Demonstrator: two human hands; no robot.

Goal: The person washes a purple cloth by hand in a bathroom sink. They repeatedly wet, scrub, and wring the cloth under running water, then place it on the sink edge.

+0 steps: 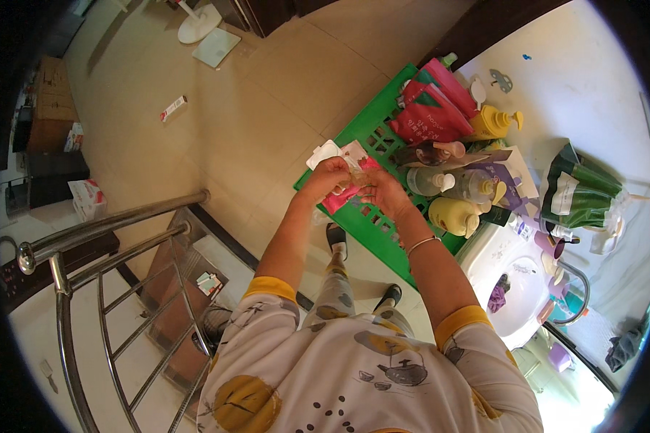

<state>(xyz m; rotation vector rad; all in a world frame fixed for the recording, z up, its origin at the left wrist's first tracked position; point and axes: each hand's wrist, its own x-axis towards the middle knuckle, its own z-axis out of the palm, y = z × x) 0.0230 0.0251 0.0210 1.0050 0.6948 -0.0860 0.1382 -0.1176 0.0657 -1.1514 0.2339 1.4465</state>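
Note:
Over the corner of a green plastic basket point(374, 234), my two hands meet. The fingers of my left hand point(328, 177) are closed in a pinch. My right hand point(384, 190) faces it with its fingers curled in. Between them is a small, crinkled, see-through thing point(357, 177); its kind is too small to tell. Just below and behind the hands, a pink and white packet point(337, 201) lies on the basket, partly hidden by my fingers. Next to it, beyond my left hand, is a white lid-like piece point(323, 152).
On the basket's right stand pump bottles point(427, 180), a yellow bottle point(451, 215) and red pouches point(432, 119). A white sink point(509, 281) lies to the right. A metal railing point(115, 238) runs at the left. A small box point(173, 108) rests on the tiled floor.

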